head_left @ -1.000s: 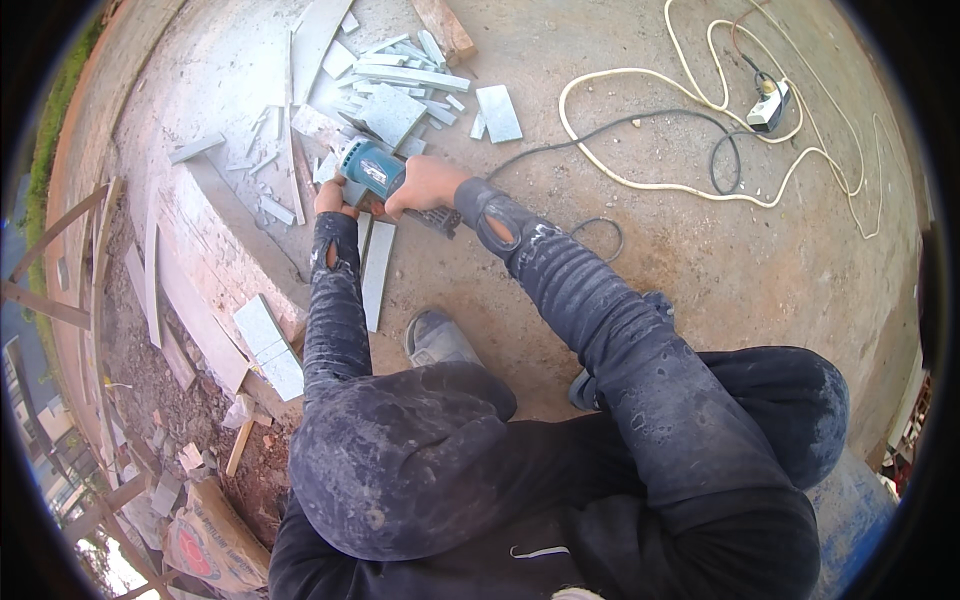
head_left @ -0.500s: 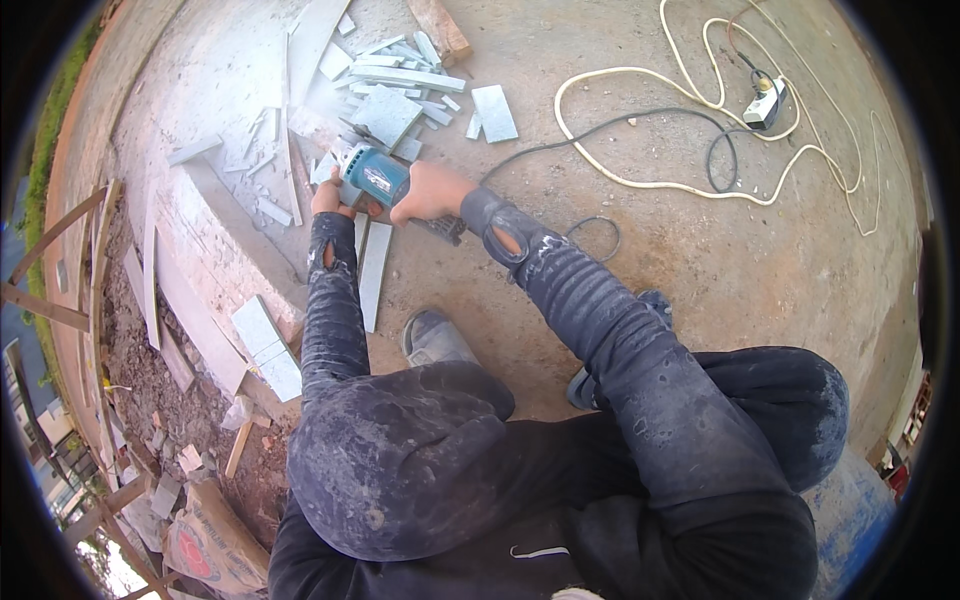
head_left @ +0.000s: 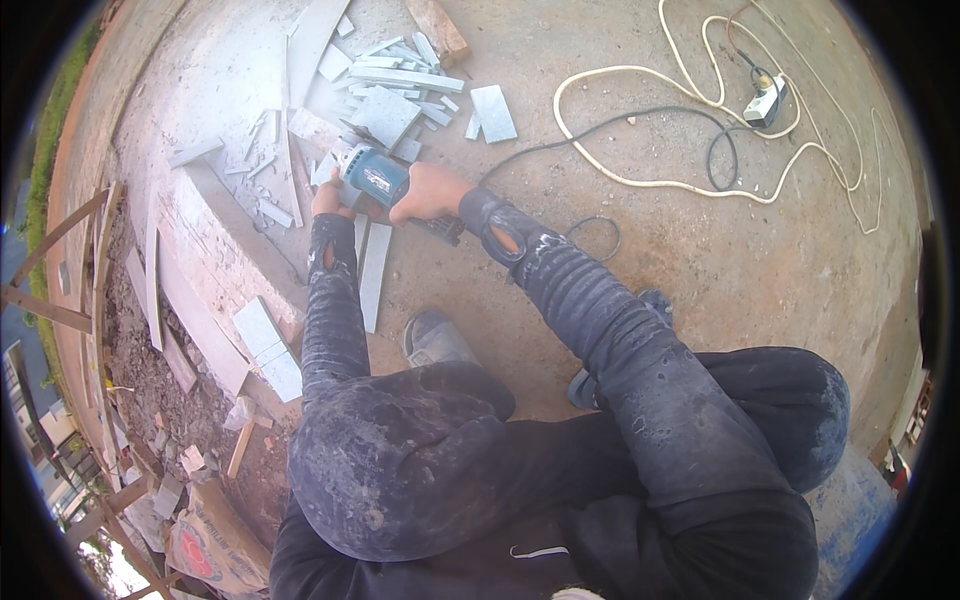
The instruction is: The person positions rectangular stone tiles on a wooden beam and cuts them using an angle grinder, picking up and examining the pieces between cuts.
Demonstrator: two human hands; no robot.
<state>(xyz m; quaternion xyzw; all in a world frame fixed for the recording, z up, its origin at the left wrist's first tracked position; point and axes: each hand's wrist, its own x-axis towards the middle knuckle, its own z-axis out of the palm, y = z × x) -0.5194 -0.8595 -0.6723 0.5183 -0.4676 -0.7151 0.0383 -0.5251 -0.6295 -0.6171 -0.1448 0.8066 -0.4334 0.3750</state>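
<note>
The teal power tool [head_left: 375, 178], a smooth rounded barrel, sits low over the gritty concrete floor [head_left: 560, 350], just beside a heap of flat, straight-edged grey-green stone offcuts [head_left: 388, 117]. The person's right hand [head_left: 432, 190] wraps its casing, fingers closed; the dark sleeves [head_left: 575, 270] are creased and caked with pale powder. Slim stone strips [head_left: 374, 277] lie just below. Compared with half a second ago, hands and tool keep almost the same spot, while the whitish dust beyond them has thinned. The left hand [head_left: 330, 198] is at the tool's front, fingers partly hidden; from here I can't tell what they grip. The cutting end, perhaps that dark sliver, is hard to make out.
</note>
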